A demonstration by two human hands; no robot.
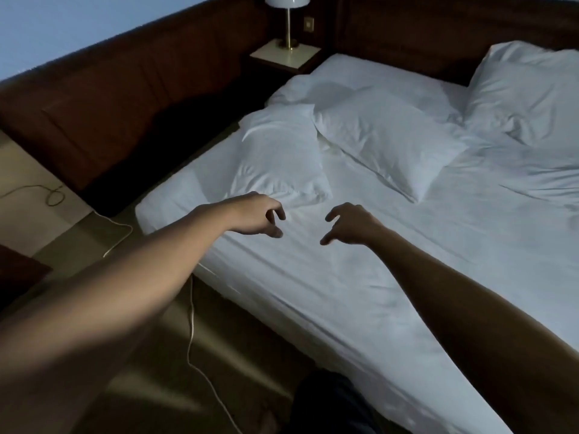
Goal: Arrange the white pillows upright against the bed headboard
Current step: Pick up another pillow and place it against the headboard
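- Reaching over the bed point(360, 292), both arms out; left hand point(255, 219) and right hand point(352, 225) loosely curled, each grip empty.
- Nearest pillow point(279, 158) lies flat just beyond the left hand.
- Second pillow point(388, 136) flat beside it.
- Third pillow point(526, 92) leans on the headboard point(423, 29).

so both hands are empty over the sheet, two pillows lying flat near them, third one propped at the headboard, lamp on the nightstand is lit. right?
Not quite: the lamp on the nightstand is unlit in the head view. The rest holds: left hand and right hand are empty over the sheet, two pillows lie flat, and a third pillow leans at the headboard.
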